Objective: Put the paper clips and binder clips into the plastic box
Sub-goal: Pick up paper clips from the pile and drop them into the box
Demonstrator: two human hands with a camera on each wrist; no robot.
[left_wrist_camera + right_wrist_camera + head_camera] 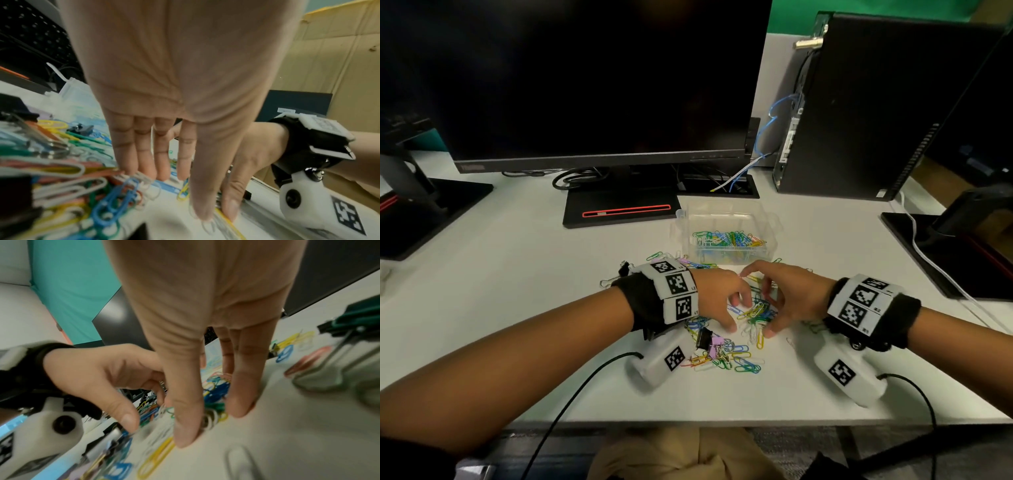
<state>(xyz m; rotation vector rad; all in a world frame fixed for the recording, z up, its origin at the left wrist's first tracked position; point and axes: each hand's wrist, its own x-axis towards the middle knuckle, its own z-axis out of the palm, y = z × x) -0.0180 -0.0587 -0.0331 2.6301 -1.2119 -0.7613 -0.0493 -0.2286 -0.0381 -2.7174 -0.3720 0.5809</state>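
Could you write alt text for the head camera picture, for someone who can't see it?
Left hand and right hand cup a heap of coloured paper clips on a white desk; behind sits a clear plastic box already holding clips.

Paper clips (152, 456) nearest the right wrist camera smear into blur — the left hand (717, 294) covers part of the pile.

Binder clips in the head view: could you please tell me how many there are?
3: a black binder clip behind the left wristband; a second black clip and a purple clip together below the left hand. More may be hidden.
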